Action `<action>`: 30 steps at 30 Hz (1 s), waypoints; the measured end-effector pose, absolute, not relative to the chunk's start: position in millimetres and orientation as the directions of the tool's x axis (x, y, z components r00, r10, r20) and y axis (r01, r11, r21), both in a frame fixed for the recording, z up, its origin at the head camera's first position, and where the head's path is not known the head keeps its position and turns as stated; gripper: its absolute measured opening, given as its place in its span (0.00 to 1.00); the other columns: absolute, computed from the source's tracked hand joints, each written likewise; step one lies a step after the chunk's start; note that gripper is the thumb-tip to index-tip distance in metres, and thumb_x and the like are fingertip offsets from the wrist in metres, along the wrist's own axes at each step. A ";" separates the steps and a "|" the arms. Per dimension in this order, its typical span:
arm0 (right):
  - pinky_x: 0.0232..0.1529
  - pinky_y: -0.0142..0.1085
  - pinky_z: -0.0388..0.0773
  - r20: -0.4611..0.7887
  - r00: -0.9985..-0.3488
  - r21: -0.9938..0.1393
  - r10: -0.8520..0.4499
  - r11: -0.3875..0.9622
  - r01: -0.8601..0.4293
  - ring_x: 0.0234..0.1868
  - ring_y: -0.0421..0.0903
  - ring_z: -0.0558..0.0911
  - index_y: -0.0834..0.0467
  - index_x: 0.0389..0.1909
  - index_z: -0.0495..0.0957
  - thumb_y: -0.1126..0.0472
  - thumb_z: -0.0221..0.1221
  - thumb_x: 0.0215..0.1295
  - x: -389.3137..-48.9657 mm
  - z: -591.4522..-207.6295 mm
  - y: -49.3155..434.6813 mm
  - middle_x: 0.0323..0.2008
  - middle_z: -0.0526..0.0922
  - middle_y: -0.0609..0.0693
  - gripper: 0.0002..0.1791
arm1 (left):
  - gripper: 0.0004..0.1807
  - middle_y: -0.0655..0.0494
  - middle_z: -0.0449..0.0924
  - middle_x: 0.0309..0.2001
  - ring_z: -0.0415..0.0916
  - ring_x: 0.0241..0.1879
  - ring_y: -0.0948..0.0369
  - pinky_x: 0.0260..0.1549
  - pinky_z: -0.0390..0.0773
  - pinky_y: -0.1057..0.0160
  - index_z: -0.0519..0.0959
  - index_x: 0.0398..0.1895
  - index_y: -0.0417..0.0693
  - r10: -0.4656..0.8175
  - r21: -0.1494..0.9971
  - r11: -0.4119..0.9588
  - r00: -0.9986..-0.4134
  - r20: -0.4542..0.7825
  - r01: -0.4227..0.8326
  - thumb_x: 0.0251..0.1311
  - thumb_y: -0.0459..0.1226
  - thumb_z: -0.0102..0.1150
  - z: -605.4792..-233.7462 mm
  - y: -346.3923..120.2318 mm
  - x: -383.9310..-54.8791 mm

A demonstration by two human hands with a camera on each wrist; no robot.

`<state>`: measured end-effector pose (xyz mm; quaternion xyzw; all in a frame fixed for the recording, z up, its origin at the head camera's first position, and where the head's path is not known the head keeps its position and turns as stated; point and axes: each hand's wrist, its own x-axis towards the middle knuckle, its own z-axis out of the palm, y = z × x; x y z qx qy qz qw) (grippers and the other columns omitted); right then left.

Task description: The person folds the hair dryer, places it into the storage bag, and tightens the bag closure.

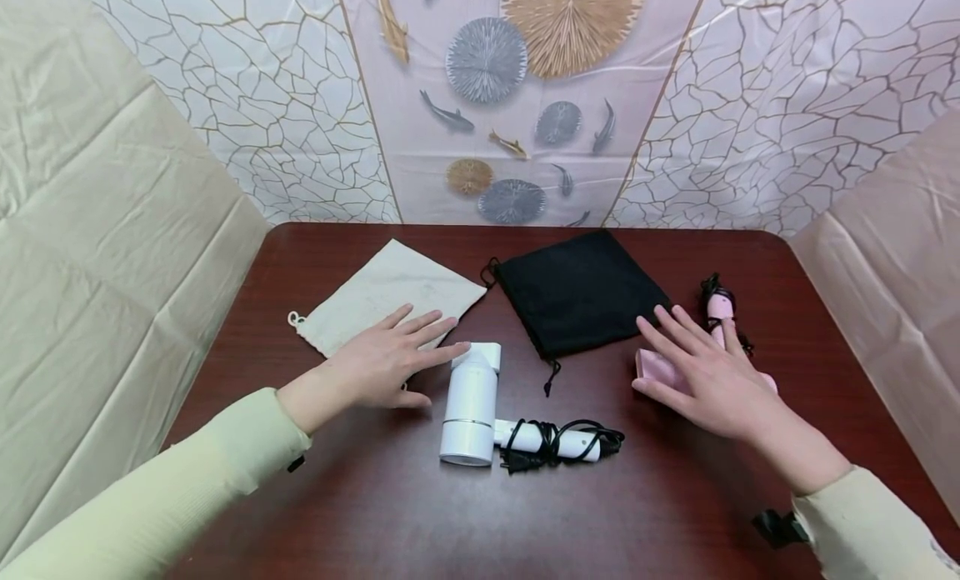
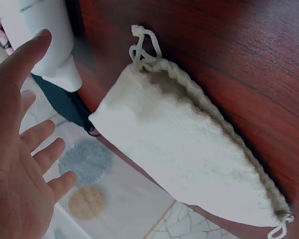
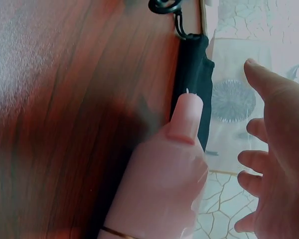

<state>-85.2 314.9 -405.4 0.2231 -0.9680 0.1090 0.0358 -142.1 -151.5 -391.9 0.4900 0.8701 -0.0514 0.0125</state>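
My left hand [image 1: 386, 359] is spread, palm down, between a white drawstring pouch [image 1: 397, 284] and a white hair dryer [image 1: 470, 405]. Its index finger overlaps the dryer's nozzle in the head view. The left wrist view shows the pouch's gathered mouth [image 2: 209, 112] slightly parted, with nothing in the fingers. Over a pink hair dryer [image 3: 162, 179] hovers my right hand [image 1: 708, 376], fingers spread and holding nothing. That hand hides much of the pink dryer's body in the head view; the nozzle end and handle show around it.
A black drawstring pouch [image 1: 581, 288] lies flat at the back centre of the brown table [image 1: 480, 522]. Black cord [image 1: 555, 442] is wound round the white dryer's handle, which points right. Another cord wraps the pink handle [image 1: 720, 307]. Fabric-covered walls border the table's back and sides.
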 end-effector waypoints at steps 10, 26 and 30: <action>0.77 0.75 0.41 0.133 -0.875 -0.204 -0.465 0.851 -0.483 0.85 0.55 0.55 0.52 0.81 0.66 0.39 0.68 0.69 -81.6 -405.7 303.0 0.81 0.63 0.60 0.45 | 0.51 0.48 0.62 0.82 0.59 0.81 0.47 0.77 0.61 0.39 0.64 0.83 0.61 0.884 -0.156 0.426 -0.447 -0.136 0.891 0.58 0.59 0.76 -392.5 -135.4 -138.8; 0.79 0.71 0.44 0.062 -0.857 -0.237 -0.511 0.827 -0.510 0.84 0.59 0.58 0.49 0.83 0.64 0.38 0.66 0.71 -80.0 -405.1 286.4 0.82 0.63 0.59 0.45 | 0.47 0.55 0.65 0.81 0.63 0.80 0.54 0.77 0.65 0.46 0.66 0.82 0.71 0.945 -0.303 0.238 -0.292 -0.147 0.923 0.59 0.55 0.78 -394.4 -110.4 -132.4; 0.78 0.72 0.47 0.060 -0.841 -0.244 -0.537 0.809 -0.534 0.83 0.60 0.60 0.49 0.83 0.64 0.39 0.66 0.72 -80.5 -407.3 281.5 0.82 0.63 0.59 0.44 | 0.42 0.58 0.66 0.80 0.64 0.79 0.57 0.76 0.67 0.47 0.67 0.81 0.73 0.951 -0.339 0.205 -0.269 -0.154 0.918 0.64 0.52 0.75 -396.4 -105.7 -130.3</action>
